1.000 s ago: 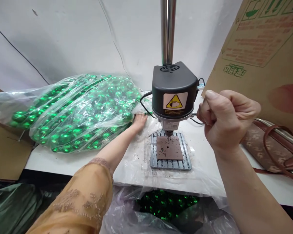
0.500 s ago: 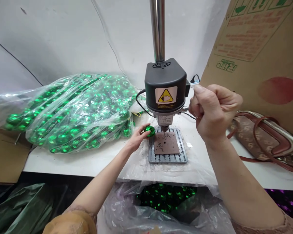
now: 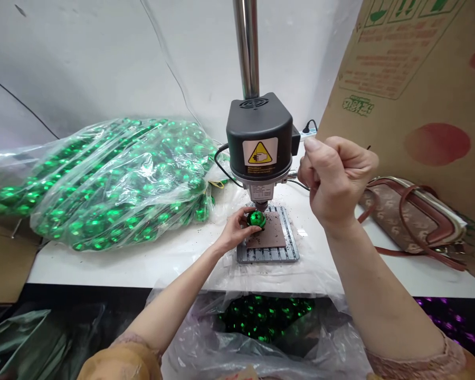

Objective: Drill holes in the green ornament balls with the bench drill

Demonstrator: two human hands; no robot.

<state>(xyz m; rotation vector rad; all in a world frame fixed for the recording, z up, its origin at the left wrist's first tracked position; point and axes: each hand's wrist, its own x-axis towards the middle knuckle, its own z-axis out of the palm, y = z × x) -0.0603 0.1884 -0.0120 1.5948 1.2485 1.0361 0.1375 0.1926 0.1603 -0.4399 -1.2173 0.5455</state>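
Green and shiny, a ball [image 3: 256,219] is pinched between the thumb and fingers of the left hand [image 3: 234,231], just below the nose of a black drill [image 3: 260,126] and over the left part of a brown board [image 3: 275,235]; whether it touches the board cannot be told. The right hand [image 3: 338,182] is curled into a fist around the end of the metal lever [image 3: 292,175] at the drill's side. Dark crumbs lie around the slotted metal base [image 3: 288,254] beneath the board. On the white table [image 3: 103,268], a clear bag [image 3: 122,184] full of green balls sits to the left, a brown handbag [image 3: 419,221] to the right, before a cardboard box [image 3: 383,124]. More green balls [image 3: 269,316] show below the table's edge.
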